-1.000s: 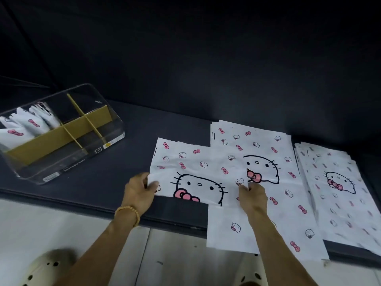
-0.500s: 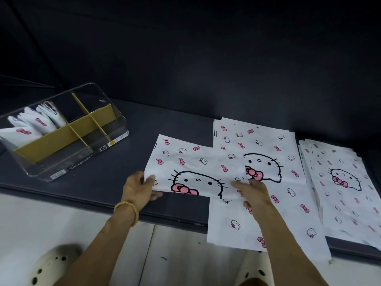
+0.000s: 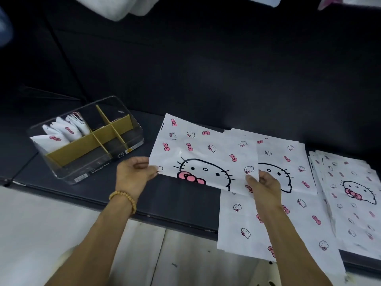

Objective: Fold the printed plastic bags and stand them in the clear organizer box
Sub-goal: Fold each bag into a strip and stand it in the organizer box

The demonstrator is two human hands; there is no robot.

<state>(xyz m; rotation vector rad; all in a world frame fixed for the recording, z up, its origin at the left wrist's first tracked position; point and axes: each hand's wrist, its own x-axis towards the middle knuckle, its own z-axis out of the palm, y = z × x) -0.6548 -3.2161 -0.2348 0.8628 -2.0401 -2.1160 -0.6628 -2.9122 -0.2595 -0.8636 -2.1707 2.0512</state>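
Right, closest to the camera, both forearms reach forward over the pale floor (image 3: 37, 234) toward the dark table (image 3: 181, 203). Left wrist carries a beaded bracelet (image 3: 123, 200), and the left hand (image 3: 132, 175) sits at the near-left corner of the folded bag (image 3: 204, 153), thumb and fingertips pinched on that corner, the other fingers loosely curled. Over on the other side, the right hand (image 3: 266, 183) has the near-right corner of the same bag, thumb on top, fingers underneath, a light pinch rather than a fist. The bag lies doubled over, white plastic with pink bows and a big cat face showing at its near edge, and it sits mostly on the table, its right part overlapping the flat stack of bags (image 3: 274, 219) beneath. That stack hangs off the table's front edge toward the camera. Further right, a second pile of bags (image 3: 350, 193) lies fanned out, just beside the first stack.

Moving left and back, the clear organizer box (image 3: 86, 172) stands on the table, well apart from the hands, with tan cardboard dividers (image 3: 88, 141) splitting it into compartments. Folded bags (image 3: 66, 131) stand upright in its far-left compartment; the others look empty, though glare makes that hard to confirm. Behind everything, a dark wall (image 3: 226, 69), and blurred white shapes (image 3: 132, 7) at the very top.
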